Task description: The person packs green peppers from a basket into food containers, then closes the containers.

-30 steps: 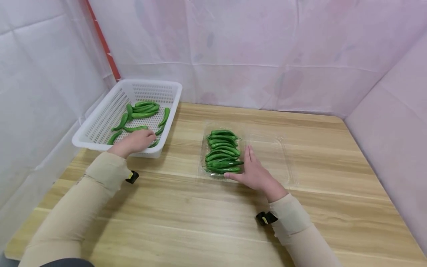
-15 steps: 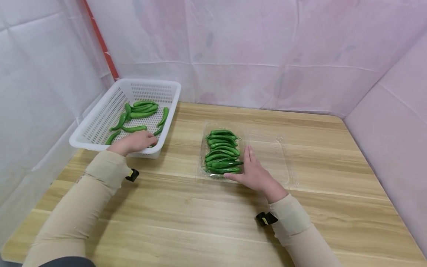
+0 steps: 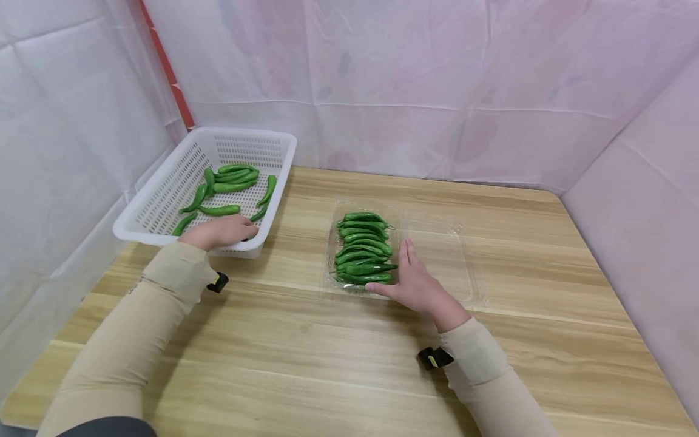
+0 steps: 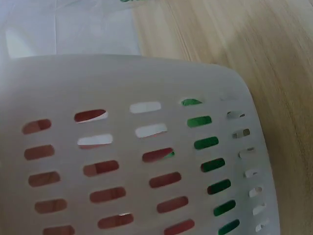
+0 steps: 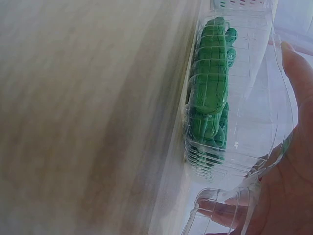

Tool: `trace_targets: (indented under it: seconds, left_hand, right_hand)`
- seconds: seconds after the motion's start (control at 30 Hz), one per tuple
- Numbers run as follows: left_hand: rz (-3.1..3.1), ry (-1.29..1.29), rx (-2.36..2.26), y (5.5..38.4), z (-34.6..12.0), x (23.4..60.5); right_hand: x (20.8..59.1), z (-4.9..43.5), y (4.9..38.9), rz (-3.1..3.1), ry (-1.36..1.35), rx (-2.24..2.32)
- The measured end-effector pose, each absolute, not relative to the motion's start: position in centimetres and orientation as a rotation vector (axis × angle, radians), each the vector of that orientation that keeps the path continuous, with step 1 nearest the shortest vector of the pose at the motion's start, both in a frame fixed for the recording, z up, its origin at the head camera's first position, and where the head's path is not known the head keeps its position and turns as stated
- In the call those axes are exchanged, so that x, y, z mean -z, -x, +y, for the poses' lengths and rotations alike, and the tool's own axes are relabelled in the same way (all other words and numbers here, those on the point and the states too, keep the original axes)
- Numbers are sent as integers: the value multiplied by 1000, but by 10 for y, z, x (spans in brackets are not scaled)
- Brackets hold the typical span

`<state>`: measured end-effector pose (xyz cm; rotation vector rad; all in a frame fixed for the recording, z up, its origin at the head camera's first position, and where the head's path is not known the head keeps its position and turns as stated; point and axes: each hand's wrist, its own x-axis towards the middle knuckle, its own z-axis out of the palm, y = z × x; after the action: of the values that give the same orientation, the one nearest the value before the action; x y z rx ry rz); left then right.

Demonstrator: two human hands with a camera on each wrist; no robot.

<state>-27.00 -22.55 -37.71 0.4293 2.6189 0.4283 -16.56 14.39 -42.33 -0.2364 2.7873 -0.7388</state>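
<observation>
My left hand (image 3: 224, 232) reaches down into the front right corner of a white slotted plastic basket (image 3: 128, 226), its fingertips hidden. Under it, almost wholly covered, lies a green chili pepper (image 3: 248, 238); whether the fingers grip it cannot be told. Through the slots in the left wrist view, parts of the left hand (image 4: 107, 194) show beside green. Straight fingers of my right hand (image 3: 417, 285) rest against the hinge side of a clear plastic clamshell box (image 3: 332, 243), thumb at its front edge. A row of green chili peppers (image 3: 364, 249) lies in the box.
Several more green chili peppers (image 3: 235, 176) lie loose in the basket. The clamshell's clear lid (image 3: 442, 255) lies folded open on the wooden table (image 3: 306, 364), right of the box. White and pinkish cloth sheets (image 3: 393, 91) hang behind the table and at both sides.
My left hand has shifted slightly right over the pepper by the basket's right wall, covering most of it. The right hand and the box stay put.
</observation>
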Motion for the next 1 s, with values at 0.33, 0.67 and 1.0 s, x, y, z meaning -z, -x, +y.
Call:
trace_targets:
  seconds: [0.33,0.67,1.0]
  left_hand:
    - [2653,-518,-571,272,-227,377]
    - [2651,-498,-701,274,-230,379]
    - [2649,-393,-765,277,-231,379]
  right_hand:
    - [423,145,166,2788,230,738]
    - [421,143,166,2789,234,738]
    - [422,143,166,2791,234,733]
